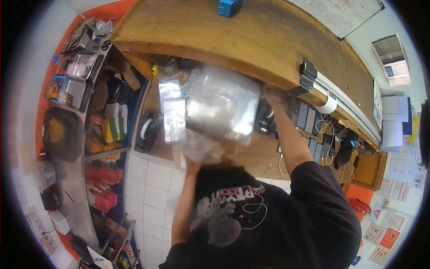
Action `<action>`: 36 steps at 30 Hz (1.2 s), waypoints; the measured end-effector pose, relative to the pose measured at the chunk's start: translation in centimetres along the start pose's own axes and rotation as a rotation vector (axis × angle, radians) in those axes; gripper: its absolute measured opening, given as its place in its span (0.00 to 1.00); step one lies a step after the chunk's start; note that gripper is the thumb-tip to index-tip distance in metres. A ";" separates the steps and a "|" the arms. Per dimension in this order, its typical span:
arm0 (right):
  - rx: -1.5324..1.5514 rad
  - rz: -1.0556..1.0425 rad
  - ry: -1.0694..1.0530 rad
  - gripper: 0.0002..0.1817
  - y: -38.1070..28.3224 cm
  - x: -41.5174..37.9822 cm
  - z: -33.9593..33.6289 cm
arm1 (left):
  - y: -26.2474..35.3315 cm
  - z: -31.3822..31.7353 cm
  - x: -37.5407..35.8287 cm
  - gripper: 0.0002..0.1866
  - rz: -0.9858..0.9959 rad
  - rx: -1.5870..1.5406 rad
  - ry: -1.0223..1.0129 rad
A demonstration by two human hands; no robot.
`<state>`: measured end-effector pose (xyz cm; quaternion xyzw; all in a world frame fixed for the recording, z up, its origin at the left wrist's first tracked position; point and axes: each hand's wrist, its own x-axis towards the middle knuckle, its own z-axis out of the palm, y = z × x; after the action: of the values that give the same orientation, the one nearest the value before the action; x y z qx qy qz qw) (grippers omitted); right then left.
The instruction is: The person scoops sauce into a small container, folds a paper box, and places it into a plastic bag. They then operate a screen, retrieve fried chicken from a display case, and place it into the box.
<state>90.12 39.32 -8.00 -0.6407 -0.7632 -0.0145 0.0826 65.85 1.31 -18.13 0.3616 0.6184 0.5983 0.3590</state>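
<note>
My left hand [192, 166] is closed at the lower edge of a crumpled clear plastic bag [201, 145], gripping it near the front of the wooden shelf. Behind it lies a large stack of clear plastic bags [224, 103], shiny with glare. Two silvery packets [174, 119] rest just left of the stack. My right hand [272, 95] reaches under the overhanging wooden top, right of the stack, near some dark objects; its fingers are mostly hidden there.
A tape dispenser [148, 131] stands at the shelf's left end. Phones [302, 116] and cables [331, 130] lie to the right. Above is the wooden top [224, 40] with a blue object [227, 7]. A metal rack [83, 152] with trays runs along the left.
</note>
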 end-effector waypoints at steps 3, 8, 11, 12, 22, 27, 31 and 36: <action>-0.181 -0.079 0.039 0.16 5.1 1.7 6.4 | 5.8 1.4 2.7 0.19 0.101 0.544 -0.210; -0.072 -0.177 0.085 0.12 3.6 -4.3 -2.7 | 12.2 2.9 3.5 0.18 0.474 1.071 0.038; 1.206 0.419 -0.075 0.06 -1.0 -14.1 -4.9 | 8.8 1.2 1.7 0.16 0.380 0.959 -0.165; 1.272 0.473 -0.160 0.04 -2.2 -16.7 -5.0 | 7.7 0.8 2.1 0.17 0.316 0.809 -0.238; 1.069 -0.117 -0.346 0.12 -14.5 -28.5 -0.5 | 7.7 -3.7 2.4 0.22 0.381 0.615 -0.420; 1.025 -0.103 0.059 0.13 -17.7 -30.6 1.5 | 9.9 -3.4 2.2 0.24 0.394 0.423 -0.498; 1.014 -0.030 0.049 0.14 -18.1 -30.7 -0.4 | 8.6 -3.8 1.9 0.19 0.240 0.300 -0.308; 1.090 -0.213 -0.194 0.15 -17.5 -31.2 -0.5 | 9.9 -4.4 1.8 0.20 0.411 0.363 -0.400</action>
<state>78.13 5.71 -10.59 -0.4233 -0.7248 0.4325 0.3292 61.30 1.05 -8.10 0.6472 0.5462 0.4553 0.2747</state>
